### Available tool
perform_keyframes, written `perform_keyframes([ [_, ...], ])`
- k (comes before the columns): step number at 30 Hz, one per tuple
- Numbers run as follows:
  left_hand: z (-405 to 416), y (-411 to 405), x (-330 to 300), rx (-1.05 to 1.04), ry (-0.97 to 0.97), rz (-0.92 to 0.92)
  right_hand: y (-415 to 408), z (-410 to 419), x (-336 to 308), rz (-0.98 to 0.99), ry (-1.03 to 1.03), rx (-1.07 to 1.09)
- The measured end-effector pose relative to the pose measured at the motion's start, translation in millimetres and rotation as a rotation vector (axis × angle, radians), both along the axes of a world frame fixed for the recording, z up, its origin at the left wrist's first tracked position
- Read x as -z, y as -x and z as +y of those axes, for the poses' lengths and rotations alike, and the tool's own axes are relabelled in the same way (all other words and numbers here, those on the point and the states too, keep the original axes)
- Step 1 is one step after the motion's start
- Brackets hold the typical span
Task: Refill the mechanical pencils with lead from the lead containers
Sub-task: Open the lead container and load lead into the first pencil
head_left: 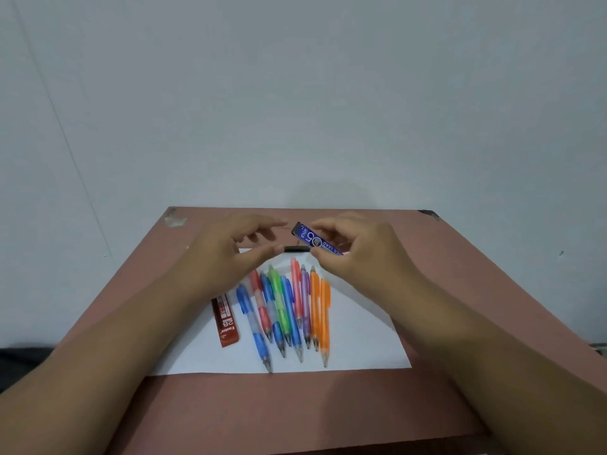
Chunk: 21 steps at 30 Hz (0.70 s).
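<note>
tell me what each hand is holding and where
Right hand grips the blue lead container by its lower end. Left hand seems to pinch a thin lead at the container's open top.

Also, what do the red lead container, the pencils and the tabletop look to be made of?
The red rectangular lead container looks like translucent glossy plastic, with printed white lettering. The coloured mechanical pencils look like tinted translucent plastic, some with cloudy grip sleeves, possibly rubber. The reddish-brown tabletop looks matte, perhaps laminate over board: a corner shows chipping.
</note>
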<state>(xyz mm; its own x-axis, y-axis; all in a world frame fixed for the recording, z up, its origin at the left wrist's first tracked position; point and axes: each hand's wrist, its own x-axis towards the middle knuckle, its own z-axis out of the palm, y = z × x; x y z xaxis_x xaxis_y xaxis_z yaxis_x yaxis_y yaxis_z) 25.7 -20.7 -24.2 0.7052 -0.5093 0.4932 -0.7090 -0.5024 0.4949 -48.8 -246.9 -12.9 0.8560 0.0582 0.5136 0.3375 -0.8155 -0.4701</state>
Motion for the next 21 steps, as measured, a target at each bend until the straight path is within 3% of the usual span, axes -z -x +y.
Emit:
perform_keyframes([
  [13, -1, -18, 3, -0.062, 0.156, -0.084, -29, 22, 9, -0.211, -0.068, -0.115],
  [21, -1, -18, 4, -0.047, 0.176, -0.091, -26, 22, 13, -0.213, -0.083, -0.124],
])
